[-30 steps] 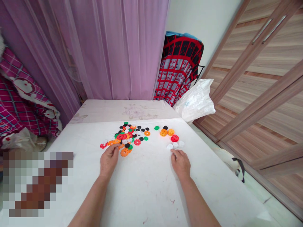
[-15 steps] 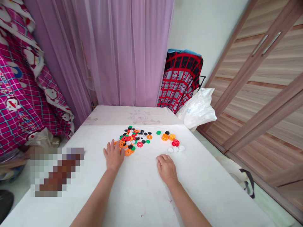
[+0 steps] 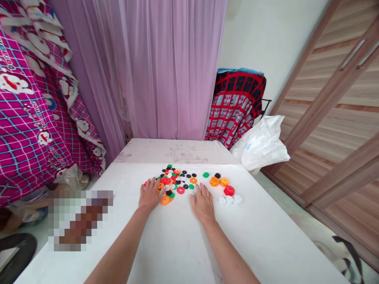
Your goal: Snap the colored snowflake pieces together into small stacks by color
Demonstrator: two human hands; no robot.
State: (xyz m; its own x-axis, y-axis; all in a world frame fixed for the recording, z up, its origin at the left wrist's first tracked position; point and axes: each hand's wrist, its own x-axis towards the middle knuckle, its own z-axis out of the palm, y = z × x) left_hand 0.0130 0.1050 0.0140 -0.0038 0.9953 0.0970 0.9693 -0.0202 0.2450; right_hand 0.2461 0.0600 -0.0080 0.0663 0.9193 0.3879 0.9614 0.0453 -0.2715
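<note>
A loose heap of small plastic snowflake-shaped discs (image 3: 176,182) in red, orange, green, black and white lies on the white tabletop (image 3: 260,240). My left hand (image 3: 150,194) rests flat on the heap's near left edge, fingers spread over orange and red discs. My right hand (image 3: 203,203) lies on the table just right of the heap, fingers apart, with no disc visibly held. Beyond it sits a smaller group of orange, red, black, green and white discs (image 3: 225,189).
A white plastic bag (image 3: 260,142) sits past the table's far right corner, beside a red-and-black patterned cloth (image 3: 235,106). A lilac curtain (image 3: 174,71) hangs behind, a magenta cartoon blanket (image 3: 29,118) lies left, and wooden wardrobe doors (image 3: 337,106) stand right.
My right hand has slid left, away from the white discs and toward the heap. My left hand now lies further onto the heap's edge. The whole view has shifted slightly.
</note>
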